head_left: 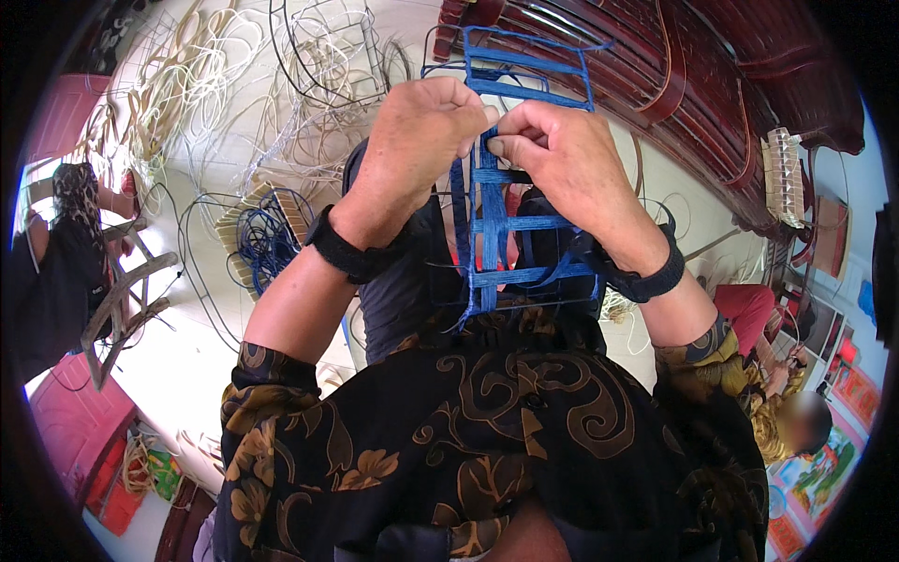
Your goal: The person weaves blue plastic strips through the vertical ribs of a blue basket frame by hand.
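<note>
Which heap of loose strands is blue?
The coiled heap beside the person's left black wristband; the tangled strands toward the picture's top left are pale cream.

Dark red slatted wooden settee, upper right. Pale woven piece near its far end. Loose pale strips tangled across light floor, upper left. Left edge: person in dark clothes, beside a curved wooden frame. Pink door panel and green packet lower left. Right: another person, red trousers, gold-patterned top; colourful posters on wall behind, lower right.
</note>
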A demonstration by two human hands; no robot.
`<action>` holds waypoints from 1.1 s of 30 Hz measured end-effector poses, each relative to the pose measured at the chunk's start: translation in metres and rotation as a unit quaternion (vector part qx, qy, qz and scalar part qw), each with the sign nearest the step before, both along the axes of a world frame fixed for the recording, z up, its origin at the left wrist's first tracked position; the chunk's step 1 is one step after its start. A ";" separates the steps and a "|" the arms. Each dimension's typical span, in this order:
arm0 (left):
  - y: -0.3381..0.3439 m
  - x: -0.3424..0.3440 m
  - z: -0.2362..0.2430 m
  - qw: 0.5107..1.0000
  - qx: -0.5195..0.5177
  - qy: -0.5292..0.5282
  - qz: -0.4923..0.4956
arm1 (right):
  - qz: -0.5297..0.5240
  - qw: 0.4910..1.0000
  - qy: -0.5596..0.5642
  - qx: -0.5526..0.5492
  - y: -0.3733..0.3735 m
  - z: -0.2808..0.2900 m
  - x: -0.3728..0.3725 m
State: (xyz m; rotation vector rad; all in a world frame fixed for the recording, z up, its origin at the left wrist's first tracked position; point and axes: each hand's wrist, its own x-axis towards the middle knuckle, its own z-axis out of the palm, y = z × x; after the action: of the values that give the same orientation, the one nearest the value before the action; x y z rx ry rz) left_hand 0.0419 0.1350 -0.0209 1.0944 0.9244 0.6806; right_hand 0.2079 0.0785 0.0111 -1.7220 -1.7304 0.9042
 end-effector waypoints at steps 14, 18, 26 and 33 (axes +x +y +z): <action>-0.005 0.008 -0.001 0.997 -0.020 -0.010 0.080 | -0.041 0.998 0.019 -0.050 0.000 0.000 -0.008; -0.004 0.010 -0.002 0.997 -0.005 -0.007 0.080 | -0.014 0.998 -0.064 -0.019 -0.001 0.002 -0.014; -0.004 0.008 -0.002 0.998 -0.012 0.001 0.067 | -0.033 0.996 -0.081 -0.006 0.002 -0.001 -0.011; -0.004 0.003 -0.001 0.998 -0.011 0.000 0.062 | -0.056 0.996 0.020 -0.062 0.002 -0.001 -0.008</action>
State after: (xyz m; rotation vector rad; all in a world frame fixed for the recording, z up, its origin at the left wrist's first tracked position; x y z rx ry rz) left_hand 0.0453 0.1312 -0.0222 1.0231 1.0045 0.7698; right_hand 0.1998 0.0804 0.0097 -1.8473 -1.5652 1.0073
